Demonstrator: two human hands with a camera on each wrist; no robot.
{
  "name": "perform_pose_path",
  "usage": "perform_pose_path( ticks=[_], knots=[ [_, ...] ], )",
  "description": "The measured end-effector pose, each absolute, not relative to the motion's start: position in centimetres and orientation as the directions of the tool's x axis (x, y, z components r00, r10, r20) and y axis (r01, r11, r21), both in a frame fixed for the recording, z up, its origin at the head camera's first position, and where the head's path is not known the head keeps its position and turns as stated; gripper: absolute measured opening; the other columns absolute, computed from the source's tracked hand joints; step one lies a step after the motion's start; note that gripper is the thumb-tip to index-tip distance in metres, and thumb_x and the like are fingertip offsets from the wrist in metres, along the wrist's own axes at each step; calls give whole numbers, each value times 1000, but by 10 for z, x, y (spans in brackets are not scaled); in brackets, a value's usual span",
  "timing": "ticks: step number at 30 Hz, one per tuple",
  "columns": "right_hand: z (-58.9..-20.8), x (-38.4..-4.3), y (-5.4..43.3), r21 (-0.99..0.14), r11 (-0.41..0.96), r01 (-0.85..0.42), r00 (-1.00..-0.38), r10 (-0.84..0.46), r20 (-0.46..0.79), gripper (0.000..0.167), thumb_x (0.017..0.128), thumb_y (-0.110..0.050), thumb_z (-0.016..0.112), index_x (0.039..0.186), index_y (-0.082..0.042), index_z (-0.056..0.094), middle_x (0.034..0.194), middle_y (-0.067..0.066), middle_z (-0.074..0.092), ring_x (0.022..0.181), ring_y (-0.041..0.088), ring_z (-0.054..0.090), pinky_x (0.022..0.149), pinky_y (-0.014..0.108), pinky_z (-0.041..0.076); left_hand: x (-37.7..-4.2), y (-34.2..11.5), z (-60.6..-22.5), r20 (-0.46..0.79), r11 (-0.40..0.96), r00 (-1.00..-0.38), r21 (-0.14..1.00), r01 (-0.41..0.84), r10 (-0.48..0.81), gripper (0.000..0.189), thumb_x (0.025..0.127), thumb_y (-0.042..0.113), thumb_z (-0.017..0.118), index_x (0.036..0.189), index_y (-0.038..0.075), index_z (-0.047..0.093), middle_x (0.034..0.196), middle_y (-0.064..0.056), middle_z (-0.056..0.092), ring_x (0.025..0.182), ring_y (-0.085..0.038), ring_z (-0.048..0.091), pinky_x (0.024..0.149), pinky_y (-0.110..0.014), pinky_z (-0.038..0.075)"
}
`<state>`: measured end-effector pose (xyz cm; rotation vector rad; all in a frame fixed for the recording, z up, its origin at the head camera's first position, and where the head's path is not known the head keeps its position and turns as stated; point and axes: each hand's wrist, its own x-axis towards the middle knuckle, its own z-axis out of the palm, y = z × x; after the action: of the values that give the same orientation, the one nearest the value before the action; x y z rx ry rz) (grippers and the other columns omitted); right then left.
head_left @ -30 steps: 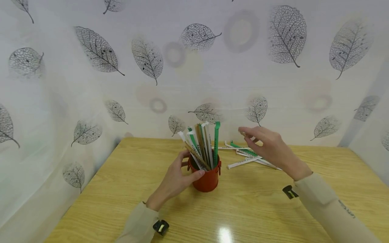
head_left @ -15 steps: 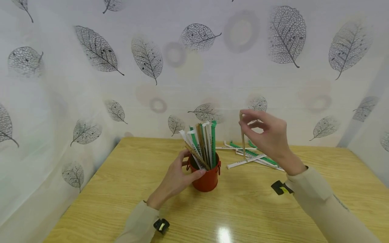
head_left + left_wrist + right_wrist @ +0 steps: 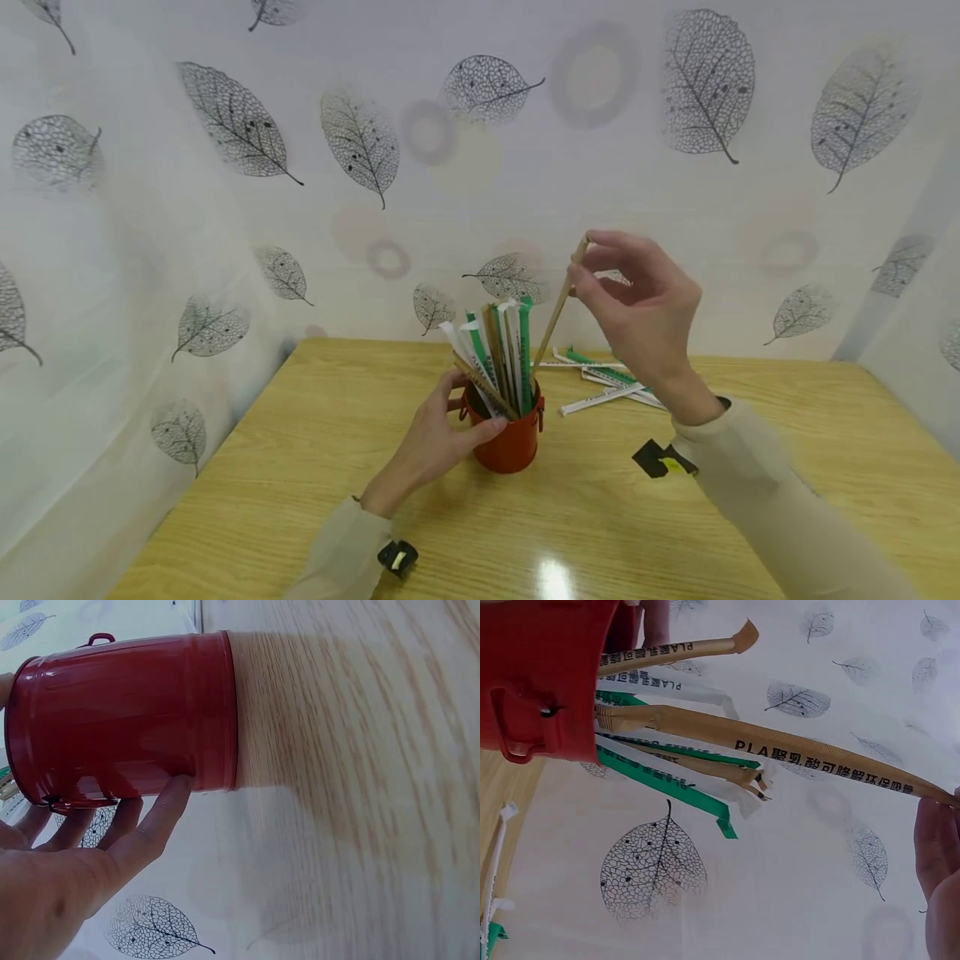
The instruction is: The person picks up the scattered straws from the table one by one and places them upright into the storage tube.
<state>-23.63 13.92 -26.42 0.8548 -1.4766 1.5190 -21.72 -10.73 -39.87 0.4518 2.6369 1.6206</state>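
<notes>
A small red metal bucket stands on the table, filled with paper-wrapped straws in white, green and brown. My left hand grips it from the left, thumb at the front rim; in the left wrist view the fingers lie along its side. Up to the right, my right hand pinches the top end of a brown-wrapped straw. That straw slants down to the left, its lower end at the bucket's mouth. The right wrist view shows the brown straw with printed lettering, its far end at the rim.
More wrapped straws, white and green, lie in a loose pile on the wooden table right of the bucket. Behind the table hangs a pale sheet printed with leaves.
My right hand has lifted the brown straw from over the pile and moved it up and left, bringing its lower end to the bucket. The left hand has stayed on the bucket.
</notes>
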Motion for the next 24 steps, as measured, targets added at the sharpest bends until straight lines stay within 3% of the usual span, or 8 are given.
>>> perform_pose_path(
  ticks=[4, 12, 19, 24],
  knots=[
    [-277, -238, 133, -450, 59, -891, -447, 52, 893, 30, 87, 7, 74, 114, 14, 65, 101, -9, 74, 87, 9, 72, 80, 25, 63, -217, -108, -401, 133, 412, -959, 882, 230, 250, 76, 86, 45, 80, 149, 24, 43, 146, -4, 53, 124, -31, 60, 100, -51, 55],
    [-304, -246, 129, -487, 84, -869, -491, -39, 870, 36, 80, 22, 69, 115, 15, 65, 104, -11, 72, 91, 4, 71, 78, 24, 63, -218, -109, -401, 140, 406, -957, 883, 236, 253, 76, 86, 44, 80, 149, 23, 43, 146, -3, 54, 125, -31, 59, 101, -52, 54],
    [-328, -252, 127, -538, 132, -832, -550, -79, 831, 36, 83, 16, 72, 118, 8, 68, 97, 20, 74, 88, 4, 71, 74, 21, 62, -218, -109, -400, 142, 400, -957, 885, 237, 253, 74, 86, 43, 80, 148, 23, 45, 145, -3, 54, 124, -31, 60, 100, -52, 55],
    [-341, -254, 127, -545, 202, -814, -572, -117, 812, 35, 83, 14, 74, 117, 6, 68, 96, 20, 75, 88, 1, 70, 71, 20, 61, -218, -109, -400, 138, 402, -957, 885, 234, 255, 76, 86, 44, 80, 150, 24, 43, 147, -2, 53, 126, -31, 59, 101, -53, 54]
  ],
)
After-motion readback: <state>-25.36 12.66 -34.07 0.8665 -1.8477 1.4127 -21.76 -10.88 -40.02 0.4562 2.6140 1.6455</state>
